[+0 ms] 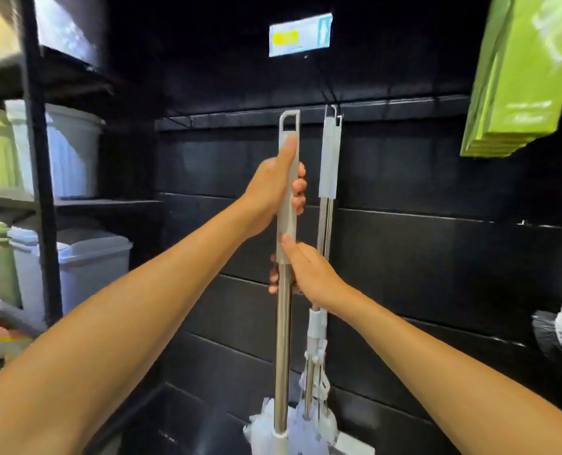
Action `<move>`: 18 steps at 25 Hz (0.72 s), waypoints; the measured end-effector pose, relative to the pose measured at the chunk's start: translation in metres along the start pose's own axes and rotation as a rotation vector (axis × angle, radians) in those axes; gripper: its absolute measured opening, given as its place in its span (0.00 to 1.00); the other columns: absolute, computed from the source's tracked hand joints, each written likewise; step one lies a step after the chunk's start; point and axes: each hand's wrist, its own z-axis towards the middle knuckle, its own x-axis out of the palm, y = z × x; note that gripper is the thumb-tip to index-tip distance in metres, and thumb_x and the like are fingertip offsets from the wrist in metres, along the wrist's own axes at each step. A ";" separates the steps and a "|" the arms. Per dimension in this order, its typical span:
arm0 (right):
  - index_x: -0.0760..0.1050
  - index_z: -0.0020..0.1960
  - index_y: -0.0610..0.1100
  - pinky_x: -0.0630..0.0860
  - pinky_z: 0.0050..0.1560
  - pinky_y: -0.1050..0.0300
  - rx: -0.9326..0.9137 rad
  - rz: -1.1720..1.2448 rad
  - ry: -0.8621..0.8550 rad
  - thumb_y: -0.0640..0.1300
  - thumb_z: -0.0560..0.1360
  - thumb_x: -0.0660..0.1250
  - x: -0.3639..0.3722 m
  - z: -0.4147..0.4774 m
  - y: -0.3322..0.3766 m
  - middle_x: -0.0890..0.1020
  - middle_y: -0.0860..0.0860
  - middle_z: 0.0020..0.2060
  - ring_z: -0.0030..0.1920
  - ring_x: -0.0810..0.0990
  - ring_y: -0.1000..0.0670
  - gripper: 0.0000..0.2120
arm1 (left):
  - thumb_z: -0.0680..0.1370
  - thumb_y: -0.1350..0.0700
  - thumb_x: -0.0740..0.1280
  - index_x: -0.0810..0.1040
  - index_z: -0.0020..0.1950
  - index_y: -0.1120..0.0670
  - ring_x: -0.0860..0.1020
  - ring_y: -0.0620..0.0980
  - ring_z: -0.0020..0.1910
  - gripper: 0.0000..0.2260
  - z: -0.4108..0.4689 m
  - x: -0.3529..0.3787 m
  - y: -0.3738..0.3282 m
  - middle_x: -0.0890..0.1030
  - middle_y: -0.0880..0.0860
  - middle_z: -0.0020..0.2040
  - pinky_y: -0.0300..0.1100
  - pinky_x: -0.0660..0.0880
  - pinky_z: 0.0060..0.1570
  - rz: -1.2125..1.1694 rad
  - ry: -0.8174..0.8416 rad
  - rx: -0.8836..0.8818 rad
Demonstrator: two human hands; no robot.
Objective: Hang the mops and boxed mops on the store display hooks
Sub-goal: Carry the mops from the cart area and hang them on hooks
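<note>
1. Grey plastic sleeves the upper part of the mop (288,205) held upright in the head view, with bare steel shaft below; its white head sits at the bottom edge of the frame, low against the display.
2. Left hand (273,188) is wrapped round the grey grip, thumb laid up along its front. Right hand (307,274) clasps the pole lower, where grey grip meets steel. Both hands hold the same mop.
3. Hang loop (289,121) at the mop's top stands level with the black rail (227,118), to the left of the hook (334,110), and is not yet on it.
4. Judgement: the step in hand is hooking the loop. It would go best with the pole kept vertical, lifted until the loop clears the hook tip, moved right, then lowered squarely, without knocking the hung mops (329,159) just beside it.
5. Count: one mop in hand; at least two handle ends on the hook, exact number not discernible. Green boxes (519,77) hang upper right, several stacked, not countable. One price tag (301,34) above. Two pale lidded bins (72,149) on the left shelving.
</note>
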 end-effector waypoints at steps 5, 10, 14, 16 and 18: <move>0.76 0.54 0.44 0.85 0.55 0.44 -0.023 -0.010 -0.118 0.62 0.85 0.52 -0.018 0.060 0.048 0.83 0.46 0.39 0.39 0.87 0.46 0.24 | 0.81 0.31 0.57 0.73 0.40 0.52 0.71 0.47 0.26 0.26 0.065 -0.016 -0.041 0.73 0.49 0.29 0.47 0.77 0.39 -0.027 0.066 0.082; 0.76 0.55 0.43 0.84 0.55 0.44 0.015 -0.025 -0.188 0.63 0.85 0.51 -0.030 0.085 0.071 0.83 0.46 0.38 0.39 0.87 0.47 0.25 | 0.81 0.32 0.58 0.72 0.42 0.53 0.70 0.47 0.25 0.25 0.102 -0.017 -0.057 0.72 0.49 0.30 0.46 0.76 0.38 -0.050 0.114 0.101; 0.76 0.57 0.43 0.86 0.53 0.47 0.032 -0.018 -0.187 0.64 0.85 0.51 -0.037 0.095 0.073 0.84 0.47 0.37 0.39 0.87 0.47 0.27 | 0.82 0.32 0.57 0.73 0.43 0.54 0.70 0.47 0.26 0.26 0.118 -0.014 -0.056 0.72 0.50 0.30 0.44 0.77 0.35 -0.064 0.124 0.104; 0.76 0.57 0.43 0.86 0.51 0.49 0.033 -0.028 -0.183 0.64 0.85 0.51 -0.037 0.095 0.072 0.84 0.47 0.37 0.39 0.87 0.47 0.27 | 0.82 0.32 0.56 0.73 0.42 0.54 0.70 0.47 0.26 0.26 0.120 -0.013 -0.052 0.73 0.49 0.29 0.44 0.77 0.35 -0.069 0.124 0.119; 0.75 0.57 0.43 0.86 0.49 0.52 0.045 -0.040 -0.176 0.64 0.85 0.51 -0.035 0.094 0.070 0.84 0.48 0.37 0.39 0.87 0.48 0.26 | 0.82 0.32 0.56 0.73 0.41 0.54 0.70 0.47 0.26 0.26 0.121 -0.014 -0.047 0.73 0.49 0.29 0.43 0.77 0.33 -0.077 0.123 0.132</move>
